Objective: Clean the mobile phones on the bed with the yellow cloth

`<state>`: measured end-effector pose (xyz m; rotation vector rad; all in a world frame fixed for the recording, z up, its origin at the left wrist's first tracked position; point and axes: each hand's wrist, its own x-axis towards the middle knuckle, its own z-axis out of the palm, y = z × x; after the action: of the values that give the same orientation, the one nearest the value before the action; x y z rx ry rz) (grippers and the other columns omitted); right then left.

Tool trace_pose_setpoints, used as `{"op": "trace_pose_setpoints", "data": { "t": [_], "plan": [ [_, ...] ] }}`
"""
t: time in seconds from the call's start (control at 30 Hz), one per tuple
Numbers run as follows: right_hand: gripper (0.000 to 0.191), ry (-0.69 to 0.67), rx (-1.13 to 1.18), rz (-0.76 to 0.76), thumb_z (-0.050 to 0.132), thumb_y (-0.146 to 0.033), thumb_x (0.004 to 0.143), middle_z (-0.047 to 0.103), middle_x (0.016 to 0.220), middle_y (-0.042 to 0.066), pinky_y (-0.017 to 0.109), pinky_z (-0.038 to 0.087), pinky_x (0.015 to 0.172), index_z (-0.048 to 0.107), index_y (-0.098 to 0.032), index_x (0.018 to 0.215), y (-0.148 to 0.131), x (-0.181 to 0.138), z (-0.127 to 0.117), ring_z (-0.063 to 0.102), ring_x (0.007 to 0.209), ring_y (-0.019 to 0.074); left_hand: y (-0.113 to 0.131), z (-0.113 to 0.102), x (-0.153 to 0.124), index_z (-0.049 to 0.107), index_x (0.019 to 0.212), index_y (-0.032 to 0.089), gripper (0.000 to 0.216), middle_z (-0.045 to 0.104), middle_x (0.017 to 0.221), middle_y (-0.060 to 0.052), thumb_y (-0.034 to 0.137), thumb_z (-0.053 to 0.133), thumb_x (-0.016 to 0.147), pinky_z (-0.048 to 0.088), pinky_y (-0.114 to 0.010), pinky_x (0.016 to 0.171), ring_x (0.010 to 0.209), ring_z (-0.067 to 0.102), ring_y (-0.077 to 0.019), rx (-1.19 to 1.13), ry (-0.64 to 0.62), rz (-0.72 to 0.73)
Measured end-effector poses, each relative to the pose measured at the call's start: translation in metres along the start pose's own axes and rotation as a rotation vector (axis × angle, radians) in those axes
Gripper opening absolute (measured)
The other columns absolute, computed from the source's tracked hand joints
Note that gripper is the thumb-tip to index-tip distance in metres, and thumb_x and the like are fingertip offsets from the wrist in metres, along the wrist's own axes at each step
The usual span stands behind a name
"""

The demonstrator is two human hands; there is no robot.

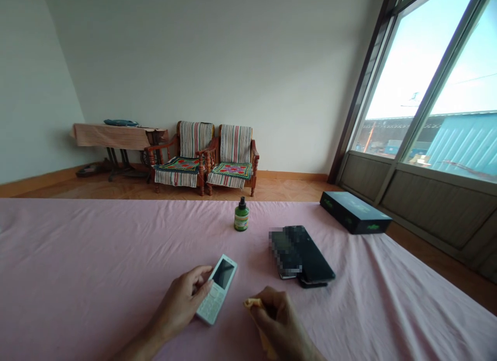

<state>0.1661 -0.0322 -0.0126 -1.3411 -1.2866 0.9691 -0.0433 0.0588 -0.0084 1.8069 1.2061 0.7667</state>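
Note:
A white keypad mobile phone [218, 293] lies face up and slanted on the pink sheet, its dark screen toward the far end. My left hand [189, 293] grips its left edge, the thumb resting on the front near the keys. Just right of the phone, my right hand [277, 319] is closed on a yellow cloth [254, 302], part of which hangs below the fingers. Cloth and phone are apart. Beyond my right hand lie a dark phone-like device [287, 255], partly blurred, and a black flat case [314, 260] that it overlaps.
A green spray bottle [241, 217] stands upright near the far edge of the pink sheet [97, 262]. At the far right corner sits a black box [355, 211]. Past the edge are two wooden chairs [233, 151], a cloth-covered table [112, 136] and a large window [423, 102].

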Motion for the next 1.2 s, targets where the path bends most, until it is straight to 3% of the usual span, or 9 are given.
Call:
{"op": "trace_pose_setpoints", "data": {
  "t": [0.1,0.2,0.3,0.47,0.73,0.9,1.0,1.1,1.2],
  "plan": [
    [0.036,0.041,0.028,-0.005,0.06,-0.045,0.076,0.038,0.057,-0.003,0.02,0.026,0.043,0.057,-0.014,0.059,0.007,-0.003,0.0,0.037,0.051,0.0091,0.002,0.0,0.003,0.064,0.095,0.013,0.047,0.068,0.077,-0.005,0.054,0.057,0.072,0.047,-0.026,0.063,0.074,0.065,-0.0223,-0.047,-0.051,-0.06],
    [0.038,0.095,0.028,-0.054,0.062,-0.045,0.076,0.04,0.057,-0.003,0.021,0.028,0.047,0.06,-0.013,0.056,0.016,-0.006,-0.002,0.038,0.053,0.0096,0.009,-0.001,0.004,0.061,0.079,0.014,0.044,0.064,0.065,-0.002,0.057,0.059,0.069,0.04,-0.021,0.044,0.055,0.059,-0.0168,-0.053,-0.082,-0.124],
    [0.041,0.117,0.031,-0.088,0.062,-0.048,0.076,0.042,0.058,-0.002,0.023,0.029,0.051,0.063,-0.012,0.056,0.023,-0.009,-0.005,0.038,0.055,0.0102,0.015,-0.001,0.005,0.057,0.073,0.015,0.046,0.057,0.057,0.002,0.06,0.061,0.065,0.027,-0.018,0.032,0.04,0.045,-0.0108,-0.06,-0.13,-0.189],
    [0.05,0.166,0.067,-0.095,0.06,-0.059,0.075,0.043,0.057,-0.001,0.024,0.031,0.052,0.063,-0.013,0.055,0.029,-0.012,-0.012,0.039,0.054,0.0111,0.023,0.002,0.005,0.056,0.072,0.015,0.054,0.053,0.052,0.005,0.067,0.065,0.058,0.022,-0.016,0.029,0.036,0.038,-0.0073,-0.122,-0.243,-0.254],
    [0.051,0.176,0.074,-0.109,0.059,-0.059,0.076,0.043,0.057,0.0,0.024,0.029,0.051,0.065,-0.013,0.057,0.038,-0.019,-0.025,0.039,0.054,0.0114,0.058,0.04,0.011,0.059,0.084,0.013,0.057,0.056,0.06,0.004,0.065,0.066,0.063,0.021,-0.015,0.036,0.044,0.044,-0.0069,-0.326,-0.301,-0.241],
    [0.052,0.191,0.066,-0.093,0.058,-0.061,0.075,0.042,0.058,0.0,0.025,0.029,0.052,0.064,-0.013,0.056,0.036,-0.022,-0.026,0.039,0.054,0.0117,0.082,0.074,0.037,0.056,0.082,0.014,0.054,0.056,0.061,0.004,0.064,0.066,0.066,0.02,-0.016,0.038,0.043,0.045,-0.0062,-0.435,-0.253,-0.191],
    [0.055,0.202,0.055,-0.093,0.056,-0.064,0.075,0.041,0.057,-0.001,0.025,0.028,0.051,0.061,-0.014,0.052,0.033,-0.022,-0.025,0.037,0.053,0.0114,0.096,0.092,0.058,0.057,0.087,0.013,0.045,0.059,0.066,0.001,0.056,0.063,0.077,0.03,-0.017,0.04,0.048,0.051,-0.0086,-0.443,-0.218,-0.171],
    [0.056,0.187,0.031,-0.09,0.055,-0.065,0.075,0.041,0.057,-0.001,0.024,0.027,0.05,0.06,-0.014,0.052,0.031,-0.021,-0.026,0.036,0.053,0.0111,0.108,0.106,0.077,0.058,0.105,0.013,0.029,0.063,0.094,-0.005,0.037,0.056,0.091,0.052,-0.029,0.063,0.074,0.062,-0.0158,-0.409,-0.211,-0.193],
    [0.052,0.154,0.0,-0.095,0.056,-0.06,0.077,0.043,0.059,0.0,0.024,0.025,0.049,0.062,-0.013,0.055,0.03,-0.021,-0.028,0.038,0.052,0.0107,0.116,0.115,0.088,0.054,0.118,0.016,0.029,0.057,0.118,-0.008,0.03,0.056,0.092,0.052,-0.042,0.082,0.098,0.06,-0.0221,-0.376,-0.22,-0.228]
  ]
}}
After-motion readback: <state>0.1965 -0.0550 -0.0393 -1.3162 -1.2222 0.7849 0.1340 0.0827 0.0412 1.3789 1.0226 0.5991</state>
